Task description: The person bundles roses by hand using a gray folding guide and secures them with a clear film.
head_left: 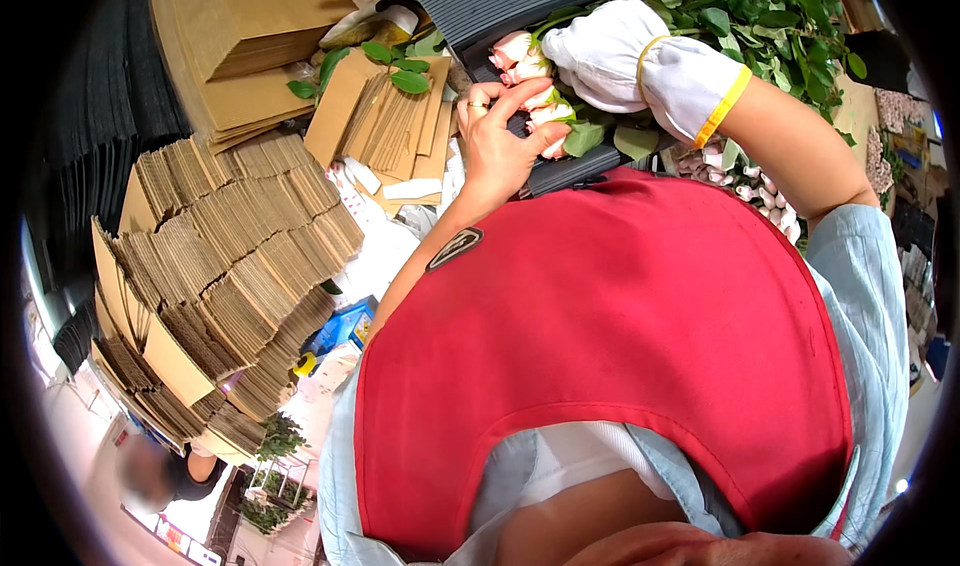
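Observation:
Several pale pink roses (522, 59) with green leaves lie side by side on a black ribbed surface (530, 4). My bare left hand (497, 144), a ring on one finger, curls its thumb and forefinger around the nearer rose heads (548, 118). My right hand (598, 58) wears a white glove with yellow trim and is closed over the roses just below their heads. The glove hides most of its fingers and the stems under it. Leafy green stems (740, 16) spread out beyond the right hand.
Stacked folded cardboard pieces (235, 256) fill the left side, with large flat brown sheets (250, 26) behind. Smaller cardboard pieces (395, 126) lie beside my left hand. More wrapped pale blooms (770, 201) sit under my right forearm. A person (195, 474) is at the far lower left.

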`<action>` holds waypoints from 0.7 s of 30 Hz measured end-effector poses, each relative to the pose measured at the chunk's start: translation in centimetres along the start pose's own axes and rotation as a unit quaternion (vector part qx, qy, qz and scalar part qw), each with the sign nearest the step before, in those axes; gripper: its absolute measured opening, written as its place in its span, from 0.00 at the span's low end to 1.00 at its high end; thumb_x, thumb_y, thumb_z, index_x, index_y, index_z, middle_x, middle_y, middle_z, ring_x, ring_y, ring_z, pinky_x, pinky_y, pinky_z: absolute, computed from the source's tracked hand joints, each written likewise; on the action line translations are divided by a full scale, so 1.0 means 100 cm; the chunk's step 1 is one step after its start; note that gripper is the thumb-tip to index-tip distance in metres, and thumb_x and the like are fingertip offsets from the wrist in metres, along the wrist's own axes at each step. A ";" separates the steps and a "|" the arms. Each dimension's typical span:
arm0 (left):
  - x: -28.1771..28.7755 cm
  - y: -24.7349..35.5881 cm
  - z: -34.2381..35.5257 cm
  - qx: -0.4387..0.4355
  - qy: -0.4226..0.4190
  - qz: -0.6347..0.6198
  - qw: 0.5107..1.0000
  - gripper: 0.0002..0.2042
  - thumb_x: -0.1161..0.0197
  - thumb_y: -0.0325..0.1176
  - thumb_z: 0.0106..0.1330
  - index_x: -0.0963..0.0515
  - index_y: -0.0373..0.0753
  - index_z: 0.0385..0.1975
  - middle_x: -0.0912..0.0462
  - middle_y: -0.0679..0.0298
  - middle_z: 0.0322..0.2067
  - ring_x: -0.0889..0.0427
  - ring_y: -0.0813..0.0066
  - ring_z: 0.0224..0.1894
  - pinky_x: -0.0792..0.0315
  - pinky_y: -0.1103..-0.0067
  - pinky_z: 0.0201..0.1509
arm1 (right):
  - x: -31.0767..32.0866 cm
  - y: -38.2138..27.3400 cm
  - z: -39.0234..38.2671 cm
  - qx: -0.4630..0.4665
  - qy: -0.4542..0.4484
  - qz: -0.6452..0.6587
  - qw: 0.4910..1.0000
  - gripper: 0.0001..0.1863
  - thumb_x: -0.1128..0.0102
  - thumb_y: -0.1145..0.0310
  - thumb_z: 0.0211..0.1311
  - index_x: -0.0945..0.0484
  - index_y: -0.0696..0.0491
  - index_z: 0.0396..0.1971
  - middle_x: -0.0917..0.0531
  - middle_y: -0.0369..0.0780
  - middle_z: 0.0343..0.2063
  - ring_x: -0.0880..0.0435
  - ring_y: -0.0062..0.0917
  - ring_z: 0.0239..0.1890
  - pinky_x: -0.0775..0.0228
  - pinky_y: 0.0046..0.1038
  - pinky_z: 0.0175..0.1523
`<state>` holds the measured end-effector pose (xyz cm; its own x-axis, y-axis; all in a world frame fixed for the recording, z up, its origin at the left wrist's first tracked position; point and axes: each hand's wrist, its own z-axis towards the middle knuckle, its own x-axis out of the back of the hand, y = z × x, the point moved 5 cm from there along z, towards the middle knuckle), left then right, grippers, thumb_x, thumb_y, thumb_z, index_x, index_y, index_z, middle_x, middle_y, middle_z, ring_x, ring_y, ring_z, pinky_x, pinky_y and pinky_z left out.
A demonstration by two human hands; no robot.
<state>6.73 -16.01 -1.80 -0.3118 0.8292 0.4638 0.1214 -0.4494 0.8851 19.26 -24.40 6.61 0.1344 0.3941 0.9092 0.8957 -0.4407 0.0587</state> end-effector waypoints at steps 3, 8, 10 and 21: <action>0.003 -0.006 -0.003 0.022 0.019 -0.009 1.000 0.24 0.23 0.46 0.40 0.17 0.58 0.43 0.31 0.66 0.40 0.35 0.62 0.46 0.37 0.68 0.56 | 0.038 -0.003 -0.014 0.000 0.070 0.017 0.997 0.07 0.43 0.65 0.50 0.23 0.52 0.27 0.20 0.44 0.17 0.18 0.40 0.22 0.27 0.40 0.27; 0.002 -0.001 -0.004 0.014 0.019 -0.025 0.999 0.24 0.23 0.44 0.39 0.17 0.57 0.42 0.30 0.66 0.38 0.35 0.63 0.46 0.38 0.69 0.56 | 0.014 -0.021 -0.036 0.126 0.085 0.169 0.974 0.10 0.41 0.61 0.53 0.22 0.51 0.32 0.18 0.44 0.27 0.17 0.39 0.29 0.25 0.36 0.33; 0.000 0.000 0.001 0.017 0.006 -0.017 1.000 0.24 0.23 0.45 0.39 0.17 0.58 0.42 0.29 0.67 0.38 0.35 0.63 0.46 0.38 0.70 0.55 | 0.003 -0.009 -0.037 0.132 0.104 0.174 0.970 0.14 0.40 0.61 0.53 0.26 0.51 0.38 0.20 0.43 0.27 0.19 0.40 0.29 0.26 0.38 0.33; -0.019 -0.026 0.001 0.053 -0.034 -0.035 0.997 0.25 0.28 0.58 0.42 0.15 0.51 0.38 0.23 0.59 0.45 0.40 0.55 0.56 0.50 0.63 0.63 | 0.096 -0.124 0.053 0.281 0.231 0.079 0.928 0.12 0.41 0.68 0.51 0.21 0.53 0.36 0.17 0.42 0.33 0.18 0.37 0.38 0.27 0.36 0.37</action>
<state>7.08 -16.38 -5.01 -0.2584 0.8796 0.3994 0.2025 -0.3550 0.9127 11.70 -10.89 12.41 0.2038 -0.0844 0.9754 0.9772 0.0775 -0.1975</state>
